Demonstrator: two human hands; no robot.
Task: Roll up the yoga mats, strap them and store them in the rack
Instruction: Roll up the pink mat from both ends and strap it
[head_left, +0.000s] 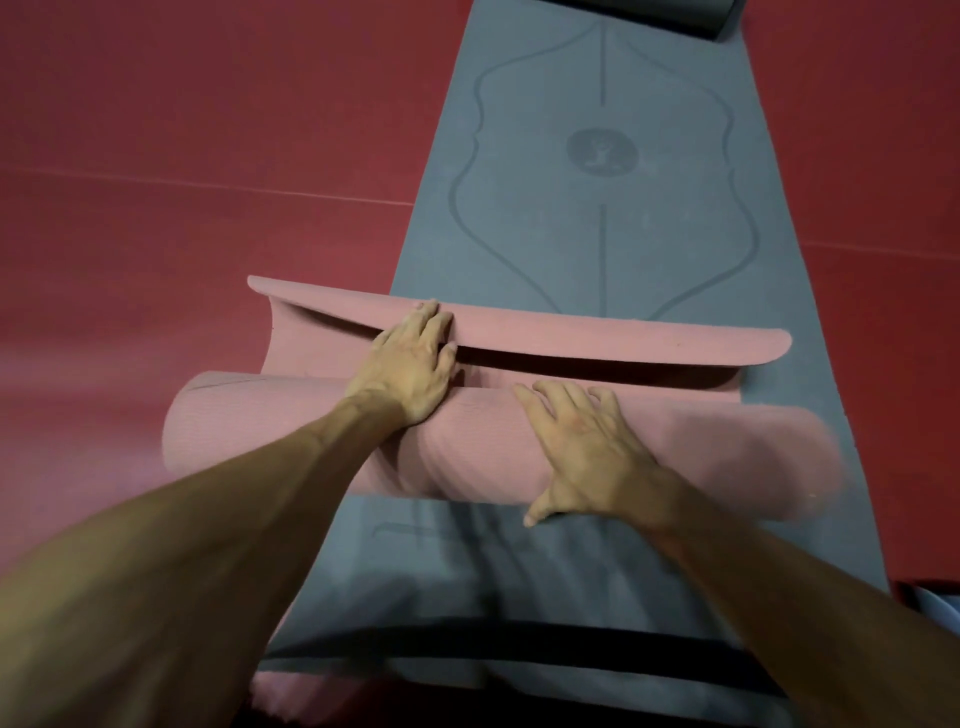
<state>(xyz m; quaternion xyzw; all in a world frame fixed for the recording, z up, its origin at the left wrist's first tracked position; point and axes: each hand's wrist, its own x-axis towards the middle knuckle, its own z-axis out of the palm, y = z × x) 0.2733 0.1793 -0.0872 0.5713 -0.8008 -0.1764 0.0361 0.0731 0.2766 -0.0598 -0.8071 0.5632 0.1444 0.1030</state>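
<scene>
Both hands are down on the pink mat (467, 447), which is rolled almost to its end and lies crosswise over a grey mat (597, 218). The roll's left end overhangs the grey mat's left edge and its right end reaches close to the right edge.

The left hand (410, 364) has its palm on top of the roll, and its fingers reach forward onto the lip of the loose end, which curls up just beyond the roll. Its grip is flat, fingers close together; I cannot tell whether the thumb tucks under that lip. The right hand (587, 447) lies flat on the roll, right of the middle. Its grip is spread wide, fingers fanned and pressing down, with the thumb hanging over the near side towards the grey mat.

The grey mat runs lengthwise away from the person over a red floor (182, 156), with curved lines and a round emblem printed on it. A black band (519, 649) crosses its near end. A dark roll (696, 15) sits at its far right corner.
</scene>
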